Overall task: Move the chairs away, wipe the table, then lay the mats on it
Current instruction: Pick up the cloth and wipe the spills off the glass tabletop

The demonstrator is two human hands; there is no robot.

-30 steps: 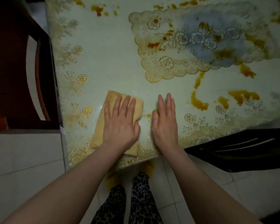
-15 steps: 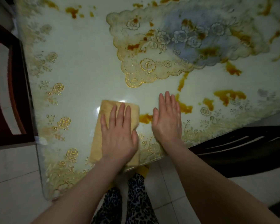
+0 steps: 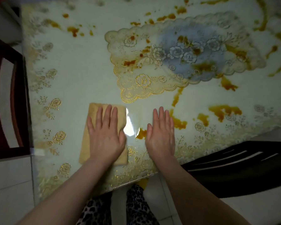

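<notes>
A pale table (image 3: 81, 65) with a gold floral border and a blue flowered centre panel fills the view. Brown sauce stains (image 3: 224, 111) are smeared across its middle and right side. A folded tan cloth (image 3: 94, 111) lies near the front edge. My left hand (image 3: 105, 135) presses flat on the cloth, fingers spread. My right hand (image 3: 161, 135) lies flat on the bare tabletop a little to the right, holding nothing. A small brown stain (image 3: 140, 133) sits between the two hands.
A dark red wooden chair (image 3: 6, 98) stands against the table's left edge. A black slatted chair (image 3: 243, 168) sits at the lower right beside the front edge. White floor tiles (image 3: 10, 184) surround the table. My patterned trouser legs (image 3: 136, 207) are below the table edge.
The cloth under my left hand has slid from the left border toward the table's middle front. My right hand stayed flat beside it. The view shifted, showing more of the table's left side.
</notes>
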